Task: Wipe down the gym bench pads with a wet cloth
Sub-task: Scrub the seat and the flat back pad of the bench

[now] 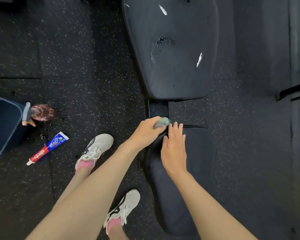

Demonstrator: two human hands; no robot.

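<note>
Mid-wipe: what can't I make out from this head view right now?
Head view:
cloth: mostly hidden inside the left hand; wetness unclear.
seat pad: part covered by the right hand and forearms.
back pad: far end cut off by the top edge.
blue bin: cut off by the left edge.

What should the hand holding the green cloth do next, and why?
Probably rub the green cloth sideways along the far edge of the seat pad. The left hand grips it right there, and the right hand lies flat on the pad, likely steadying it. The back pad beyond, with white streaks and dark crumbs, looks like it comes after.
</note>
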